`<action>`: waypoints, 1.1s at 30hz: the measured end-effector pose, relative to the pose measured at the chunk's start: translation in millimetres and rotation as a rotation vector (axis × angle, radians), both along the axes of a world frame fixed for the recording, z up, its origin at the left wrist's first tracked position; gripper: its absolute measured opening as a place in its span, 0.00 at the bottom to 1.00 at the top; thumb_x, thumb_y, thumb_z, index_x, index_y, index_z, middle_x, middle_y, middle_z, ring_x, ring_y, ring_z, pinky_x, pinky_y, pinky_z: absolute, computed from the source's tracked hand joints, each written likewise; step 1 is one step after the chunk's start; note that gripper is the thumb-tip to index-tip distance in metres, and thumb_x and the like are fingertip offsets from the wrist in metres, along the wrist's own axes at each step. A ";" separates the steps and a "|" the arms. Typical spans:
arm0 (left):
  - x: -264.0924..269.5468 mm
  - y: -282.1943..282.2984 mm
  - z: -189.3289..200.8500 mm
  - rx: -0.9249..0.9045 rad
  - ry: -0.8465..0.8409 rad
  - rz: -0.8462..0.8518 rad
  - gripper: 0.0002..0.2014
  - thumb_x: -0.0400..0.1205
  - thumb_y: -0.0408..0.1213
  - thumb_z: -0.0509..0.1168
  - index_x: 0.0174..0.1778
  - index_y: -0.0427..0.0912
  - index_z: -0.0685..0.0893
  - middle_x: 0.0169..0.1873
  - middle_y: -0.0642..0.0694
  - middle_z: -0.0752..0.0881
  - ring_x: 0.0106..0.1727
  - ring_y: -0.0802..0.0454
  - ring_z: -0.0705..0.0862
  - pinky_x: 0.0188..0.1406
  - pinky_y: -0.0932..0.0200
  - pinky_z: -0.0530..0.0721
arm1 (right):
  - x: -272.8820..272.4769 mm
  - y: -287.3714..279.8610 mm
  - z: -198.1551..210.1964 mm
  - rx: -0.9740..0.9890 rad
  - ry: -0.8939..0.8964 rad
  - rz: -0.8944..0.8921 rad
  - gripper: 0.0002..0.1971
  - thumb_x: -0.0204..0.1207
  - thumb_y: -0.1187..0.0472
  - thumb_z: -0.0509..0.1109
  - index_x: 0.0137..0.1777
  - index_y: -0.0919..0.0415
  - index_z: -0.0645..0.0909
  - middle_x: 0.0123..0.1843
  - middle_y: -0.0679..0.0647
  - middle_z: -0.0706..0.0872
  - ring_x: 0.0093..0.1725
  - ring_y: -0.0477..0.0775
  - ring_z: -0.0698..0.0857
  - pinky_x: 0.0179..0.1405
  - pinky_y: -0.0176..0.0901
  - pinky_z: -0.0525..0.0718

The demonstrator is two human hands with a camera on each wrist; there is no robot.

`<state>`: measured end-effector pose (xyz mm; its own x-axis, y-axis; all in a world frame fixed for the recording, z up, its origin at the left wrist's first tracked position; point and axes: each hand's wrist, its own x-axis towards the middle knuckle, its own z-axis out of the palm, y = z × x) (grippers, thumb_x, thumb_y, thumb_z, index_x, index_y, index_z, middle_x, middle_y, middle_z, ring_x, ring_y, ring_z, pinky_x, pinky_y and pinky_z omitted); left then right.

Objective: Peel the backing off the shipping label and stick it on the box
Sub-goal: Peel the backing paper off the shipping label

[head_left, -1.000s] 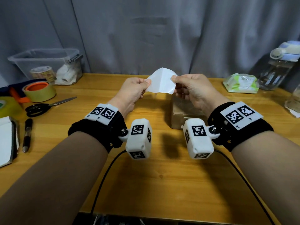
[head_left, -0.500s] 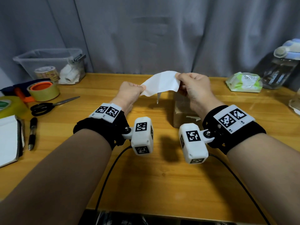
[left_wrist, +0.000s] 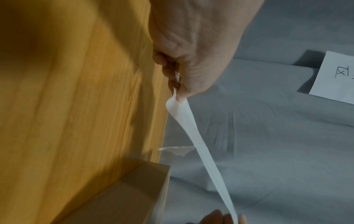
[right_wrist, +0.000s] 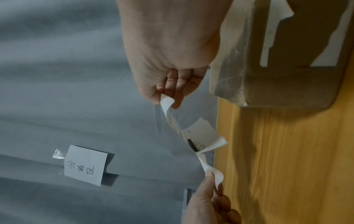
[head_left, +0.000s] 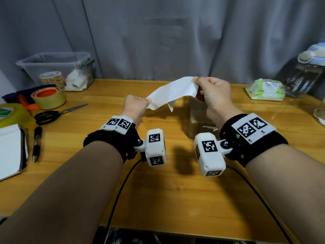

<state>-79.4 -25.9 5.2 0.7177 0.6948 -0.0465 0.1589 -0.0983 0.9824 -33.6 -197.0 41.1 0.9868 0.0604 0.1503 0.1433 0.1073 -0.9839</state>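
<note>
A white shipping label sheet [head_left: 173,90] is stretched in the air between both hands, above the wooden table [head_left: 175,191]. My left hand [head_left: 140,103] pinches its lower left end. My right hand [head_left: 202,84] pinches its upper right end, higher up. A small loose flap [head_left: 171,105] hangs from the sheet's middle. In the right wrist view, printing shows on the label [right_wrist: 201,134] near that flap. The brown cardboard box [head_left: 197,120] stands on the table just below my right hand, partly hidden by it. The left wrist view shows the strip [left_wrist: 191,128] edge-on beside the box [left_wrist: 124,197].
At the left are a clear plastic bin [head_left: 58,67], tape rolls [head_left: 49,97], scissors [head_left: 52,114], a pen [head_left: 37,143] and a notebook [head_left: 10,152]. A wipes pack [head_left: 265,88] and a water bottle [head_left: 306,73] stand at the right. A grey curtain hangs behind.
The hands have drawn apart, the left moving down and the right up. The sheet went from a folded peak to a long stretched strip, and a small flap now hangs from it.
</note>
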 end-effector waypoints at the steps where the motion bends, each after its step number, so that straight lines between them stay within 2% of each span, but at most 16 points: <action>1: -1.5 1.0 -0.8 0.005 0.008 0.003 0.06 0.77 0.30 0.69 0.45 0.35 0.79 0.44 0.39 0.81 0.47 0.47 0.79 0.50 0.59 0.76 | 0.5 -0.4 0.0 0.008 0.000 -0.001 0.08 0.72 0.62 0.73 0.31 0.58 0.84 0.31 0.53 0.85 0.33 0.49 0.81 0.35 0.40 0.82; 3: -2.3 4.2 -2.8 0.009 0.018 0.014 0.05 0.77 0.30 0.68 0.39 0.37 0.77 0.41 0.39 0.79 0.43 0.48 0.76 0.47 0.59 0.75 | 2.3 -0.6 -0.8 0.023 0.003 -0.002 0.08 0.71 0.62 0.73 0.30 0.58 0.84 0.32 0.54 0.85 0.34 0.51 0.82 0.36 0.42 0.82; 5: -2.6 6.9 -4.5 0.015 0.024 0.028 0.13 0.78 0.31 0.68 0.30 0.41 0.73 0.34 0.43 0.78 0.37 0.49 0.75 0.44 0.59 0.75 | 2.9 -0.6 -1.2 0.036 0.010 -0.008 0.08 0.70 0.62 0.74 0.31 0.58 0.85 0.33 0.55 0.86 0.35 0.53 0.82 0.37 0.42 0.83; 8: -1.8 8.3 -7.6 0.015 0.017 0.032 0.17 0.78 0.31 0.68 0.26 0.43 0.69 0.28 0.47 0.74 0.30 0.55 0.71 0.35 0.62 0.74 | 2.6 -0.9 -0.8 0.102 0.005 -0.036 0.08 0.70 0.62 0.74 0.30 0.59 0.83 0.29 0.54 0.82 0.31 0.50 0.79 0.32 0.40 0.79; 11: -0.3 8.8 -10.9 0.044 0.013 0.040 0.19 0.77 0.31 0.68 0.25 0.43 0.67 0.27 0.48 0.72 0.30 0.53 0.69 0.28 0.63 0.71 | 3.1 -2.6 -0.3 0.161 -0.016 -0.085 0.12 0.70 0.62 0.74 0.26 0.58 0.80 0.24 0.50 0.78 0.25 0.46 0.75 0.27 0.36 0.75; 15: 1.6 10.2 -15.0 0.046 0.009 0.075 0.19 0.77 0.30 0.67 0.25 0.44 0.65 0.27 0.49 0.70 0.35 0.50 0.69 0.37 0.60 0.74 | 4.8 -6.9 -0.7 0.209 -0.039 -0.125 0.14 0.71 0.63 0.73 0.24 0.56 0.78 0.21 0.45 0.77 0.22 0.41 0.74 0.23 0.32 0.74; 19: 3.3 14.5 -16.4 0.040 -0.030 0.092 0.18 0.77 0.31 0.68 0.24 0.43 0.69 0.26 0.49 0.73 0.39 0.48 0.73 0.39 0.60 0.74 | 4.8 -14.0 3.1 0.210 -0.061 -0.093 0.13 0.72 0.64 0.72 0.26 0.58 0.78 0.16 0.42 0.76 0.18 0.39 0.74 0.19 0.30 0.73; 23: 8.0 22.3 -15.1 0.089 -0.044 0.107 0.14 0.77 0.34 0.69 0.27 0.44 0.74 0.32 0.46 0.80 0.40 0.48 0.77 0.43 0.60 0.76 | 6.4 -19.9 6.9 0.189 -0.097 -0.102 0.14 0.72 0.63 0.73 0.25 0.57 0.79 0.18 0.44 0.76 0.20 0.40 0.74 0.20 0.31 0.74; 33: 11.2 24.6 -17.0 0.082 -0.035 0.121 0.14 0.77 0.32 0.68 0.26 0.44 0.74 0.30 0.48 0.79 0.41 0.48 0.79 0.46 0.60 0.78 | 5.3 -20.6 8.3 0.190 -0.162 -0.084 0.13 0.72 0.63 0.72 0.26 0.55 0.81 0.16 0.41 0.76 0.24 0.40 0.74 0.23 0.31 0.75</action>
